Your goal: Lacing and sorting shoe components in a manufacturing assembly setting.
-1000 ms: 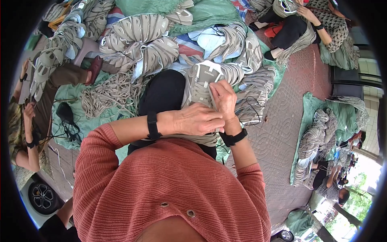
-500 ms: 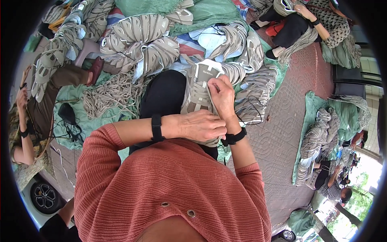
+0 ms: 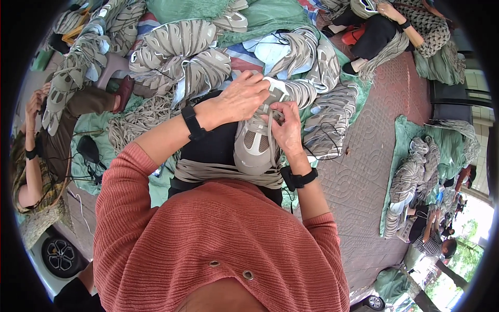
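Observation:
A grey-beige sneaker upper (image 3: 255,151) with white trim and mesh toe panels lies over my lap, toe toward me. My right hand (image 3: 286,130) is at its right side, thumb and fingertips pinching a flat beige shoelace (image 3: 271,136) that runs down along the upper. My left hand (image 3: 241,99) is over the tongue end, its fingers bent and closed together; what they grip, if anything, is hidden. A bundle of beige laces (image 3: 223,174) lies across my lap below the toe.
Stacked shoe uppers (image 3: 200,70) lie ahead on green sheeting (image 3: 270,21), with more uppers (image 3: 330,122) to the right. A heap of loose laces (image 3: 138,122) lies left of my knee. Another person's hand (image 3: 36,101) is at the far left; a seated person's hand (image 3: 389,11) is at upper right.
My left hand has moved from near my right wrist up to the tongue end, uncovering the toe and the laces on my lap. My right hand stays by the upper, now with a lace.

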Motion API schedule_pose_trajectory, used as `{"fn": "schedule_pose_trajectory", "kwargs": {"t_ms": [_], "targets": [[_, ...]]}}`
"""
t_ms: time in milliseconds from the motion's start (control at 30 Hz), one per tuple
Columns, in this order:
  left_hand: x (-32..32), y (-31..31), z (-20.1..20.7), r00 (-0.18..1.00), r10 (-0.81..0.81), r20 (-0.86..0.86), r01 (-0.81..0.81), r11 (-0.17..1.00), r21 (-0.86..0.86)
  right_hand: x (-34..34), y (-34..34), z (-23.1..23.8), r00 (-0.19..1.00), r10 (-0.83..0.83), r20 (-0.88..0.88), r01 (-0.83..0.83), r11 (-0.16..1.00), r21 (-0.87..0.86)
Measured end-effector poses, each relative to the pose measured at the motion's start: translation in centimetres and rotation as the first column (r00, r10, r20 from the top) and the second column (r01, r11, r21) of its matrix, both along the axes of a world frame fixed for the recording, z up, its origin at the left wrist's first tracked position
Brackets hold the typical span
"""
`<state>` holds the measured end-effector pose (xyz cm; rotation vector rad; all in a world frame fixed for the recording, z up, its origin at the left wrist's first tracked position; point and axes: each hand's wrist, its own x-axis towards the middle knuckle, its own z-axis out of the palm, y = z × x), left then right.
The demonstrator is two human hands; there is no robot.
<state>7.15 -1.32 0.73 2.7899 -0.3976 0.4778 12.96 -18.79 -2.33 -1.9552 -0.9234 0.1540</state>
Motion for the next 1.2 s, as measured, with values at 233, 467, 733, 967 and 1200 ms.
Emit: {"fn": "schedule_pose_trajectory", "kwargs": {"t_ms": [233, 467, 733, 967, 1200], "targets": [[-0.4, -0.3, 0.2, 0.999, -0.049, 0.023, 0.044, 0.983, 0.179, -0.2, 0.2, -0.3, 1.0, -0.029, 0.008, 0.029, 1.0, -0.011], [-0.4, -0.1, 0.2, 0.987, -0.155, 0.04, 0.141, 0.959, 0.245, -0.8, 0.2, 0.5, 0.996, -0.04, 0.075, 0.04, 0.999, -0.005], [-6.8, 9.7, 1.0, 0.954, 0.224, 0.2, -0.265, 0.942, 0.205, -4.3, -4.2, 6.2, 0.844, 0.191, 0.502, -0.133, 0.98, -0.15], [-25.8, 24.0, -3.5, 0.514, 0.853, 0.089, -0.845, 0.485, 0.224, -5.9, -8.4, 11.0, 0.791, 0.6, -0.122, -0.608, 0.794, -0.034], [-29.7, 23.5, -6.5, 0.359, 0.908, -0.218, -0.918, 0.301, -0.26, -4.1, -13.5, 15.6, 0.621, 0.744, -0.248, -0.528, 0.63, 0.57]]}}
